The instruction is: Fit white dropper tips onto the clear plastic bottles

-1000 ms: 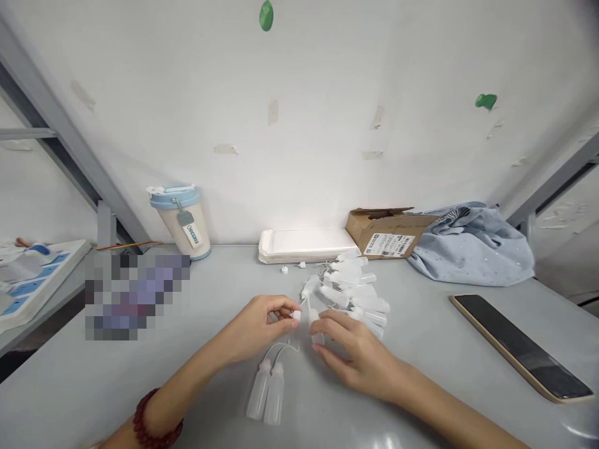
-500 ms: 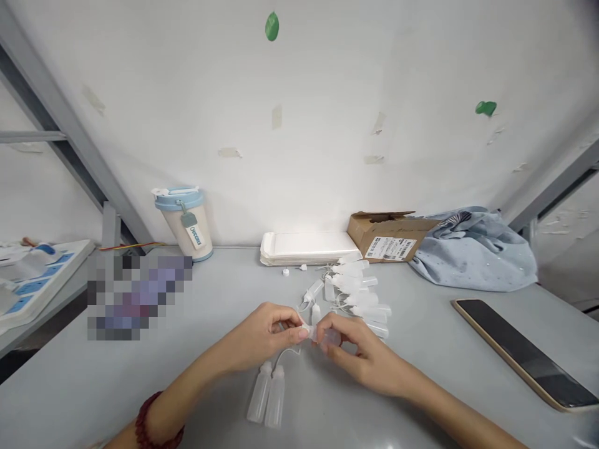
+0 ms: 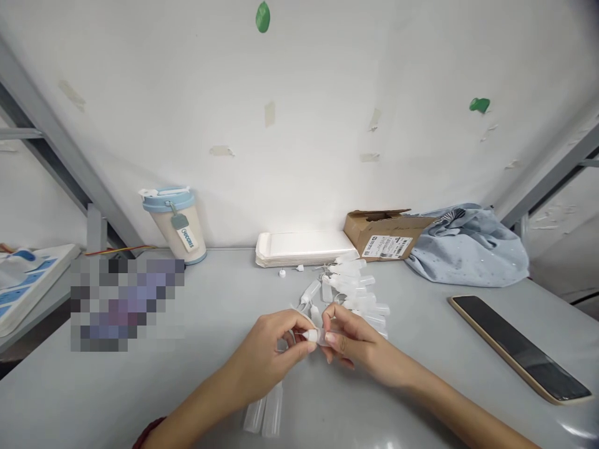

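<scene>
Over the middle of the table, my left hand (image 3: 274, 349) pinches the white nozzle cap (image 3: 309, 335) of a small translucent squeeze bottle (image 3: 321, 337). My right hand (image 3: 362, 343) has its fingers closed around the bottle's body, which it partly hides. The bottle lies sideways, with its cap towards the left. Just beyond my hands is a pile of similar white-capped bottles (image 3: 358, 280), some with thin tubes. Two more bottles (image 3: 272, 411) lie side by side near my left forearm, their tops hidden by it.
Two small white caps (image 3: 282, 273) sit near a stack of white packets (image 3: 304, 246) at the wall. Behind the pile stand an opened cardboard box (image 3: 386, 240) and blue cloth (image 3: 472, 249). A phone (image 3: 519, 346) lies right; a tumbler (image 3: 175, 224) and power strip (image 3: 32, 280) are left.
The bottle's white cap now shows more plainly between my left fingers, and my right fingers have shifted on the body. My left forearm now covers the tops of the two lying bottles.
</scene>
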`<state>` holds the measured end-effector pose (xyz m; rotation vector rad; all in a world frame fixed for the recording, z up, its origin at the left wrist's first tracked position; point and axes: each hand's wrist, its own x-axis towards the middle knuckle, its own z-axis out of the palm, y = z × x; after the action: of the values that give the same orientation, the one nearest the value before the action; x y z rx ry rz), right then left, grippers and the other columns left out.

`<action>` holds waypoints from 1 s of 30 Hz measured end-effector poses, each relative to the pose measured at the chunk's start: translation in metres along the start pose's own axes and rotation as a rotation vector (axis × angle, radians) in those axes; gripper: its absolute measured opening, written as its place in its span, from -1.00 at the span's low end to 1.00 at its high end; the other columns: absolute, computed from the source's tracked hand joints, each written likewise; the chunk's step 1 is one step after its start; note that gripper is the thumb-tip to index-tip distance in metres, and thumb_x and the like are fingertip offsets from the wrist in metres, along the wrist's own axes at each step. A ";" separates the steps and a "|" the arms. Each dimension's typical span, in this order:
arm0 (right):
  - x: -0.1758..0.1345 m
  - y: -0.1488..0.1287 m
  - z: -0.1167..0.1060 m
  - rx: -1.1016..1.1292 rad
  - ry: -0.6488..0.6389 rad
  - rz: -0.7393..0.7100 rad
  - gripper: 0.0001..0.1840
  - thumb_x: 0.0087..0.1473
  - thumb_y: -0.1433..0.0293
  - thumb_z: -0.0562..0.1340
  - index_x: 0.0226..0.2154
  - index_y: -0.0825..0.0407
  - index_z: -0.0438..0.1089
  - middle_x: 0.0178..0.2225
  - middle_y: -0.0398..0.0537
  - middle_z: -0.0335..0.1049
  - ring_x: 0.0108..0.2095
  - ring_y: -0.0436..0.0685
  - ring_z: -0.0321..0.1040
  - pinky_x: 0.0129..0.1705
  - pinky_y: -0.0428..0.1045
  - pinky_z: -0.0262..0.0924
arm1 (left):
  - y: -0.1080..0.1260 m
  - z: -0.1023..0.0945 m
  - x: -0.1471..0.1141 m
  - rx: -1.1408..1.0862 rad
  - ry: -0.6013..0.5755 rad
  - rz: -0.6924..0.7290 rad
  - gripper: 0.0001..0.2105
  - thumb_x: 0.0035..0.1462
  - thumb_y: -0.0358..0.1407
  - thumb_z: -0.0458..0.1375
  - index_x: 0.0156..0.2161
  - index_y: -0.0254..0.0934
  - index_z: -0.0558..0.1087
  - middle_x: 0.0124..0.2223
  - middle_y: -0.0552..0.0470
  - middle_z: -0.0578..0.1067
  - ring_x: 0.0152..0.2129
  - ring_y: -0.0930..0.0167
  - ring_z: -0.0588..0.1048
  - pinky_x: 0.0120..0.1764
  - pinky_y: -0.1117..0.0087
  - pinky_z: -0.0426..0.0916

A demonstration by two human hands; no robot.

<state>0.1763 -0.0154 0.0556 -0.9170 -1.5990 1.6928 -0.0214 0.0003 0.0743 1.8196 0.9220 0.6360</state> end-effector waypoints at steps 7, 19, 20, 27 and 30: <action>-0.006 -0.010 0.001 -0.201 0.072 -0.031 -0.84 0.18 0.27 0.07 -0.36 0.00 0.10 -0.46 -0.20 0.21 -0.46 -0.02 0.09 -0.43 -0.10 -0.02 | -0.004 0.008 0.001 -0.197 -0.014 -0.185 -0.69 0.15 -0.10 -0.02 -0.48 -0.28 0.31 -0.63 0.19 0.30 -0.72 0.52 0.32 -0.61 0.52 0.23; -0.005 -0.008 0.001 -0.204 0.080 -0.046 -0.84 0.17 0.27 0.08 -0.34 0.00 0.09 -0.45 -0.22 0.12 -0.41 -0.01 0.09 -0.34 -0.08 0.05 | -0.003 0.008 -0.003 -0.014 0.016 0.009 -0.85 0.13 -0.28 0.04 -0.29 -0.28 0.42 -0.44 0.07 0.42 -0.55 0.47 0.41 -0.46 0.49 0.31; -0.005 -0.008 0.001 -0.207 0.080 -0.039 -0.84 0.18 0.27 0.08 -0.33 -0.01 0.08 -0.45 -0.23 0.13 -0.41 -0.01 0.10 -0.34 -0.08 0.05 | -0.003 0.008 -0.003 -0.029 0.018 -0.002 -0.85 0.12 -0.28 0.05 -0.28 -0.28 0.42 -0.44 0.08 0.42 -0.55 0.47 0.41 -0.45 0.49 0.32; -0.006 -0.008 0.005 -0.287 0.097 -0.031 -0.79 0.18 0.24 0.06 -0.39 0.00 0.06 -0.47 -0.22 0.10 -0.43 -0.02 0.12 -0.38 -0.09 0.09 | -0.004 0.009 -0.001 -0.177 -0.063 -0.180 -0.76 0.13 -0.17 0.02 -0.44 -0.30 0.35 -0.56 0.17 0.33 -0.72 0.55 0.31 -0.64 0.55 0.23; -0.006 -0.008 0.005 -0.438 0.165 -0.055 -0.78 0.15 0.23 0.10 -0.39 0.00 0.07 -0.46 -0.23 0.07 -0.47 -0.03 0.06 -0.45 -0.13 0.04 | -0.008 0.010 -0.001 -0.233 -0.081 -0.222 -0.70 0.12 -0.11 0.01 -0.50 -0.30 0.30 -0.63 0.19 0.30 -0.79 0.58 0.24 -0.70 0.57 0.16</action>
<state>0.1756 -0.0226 0.0644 -1.1756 -1.8955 1.2124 -0.0172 -0.0040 0.0633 1.5010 0.9380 0.5037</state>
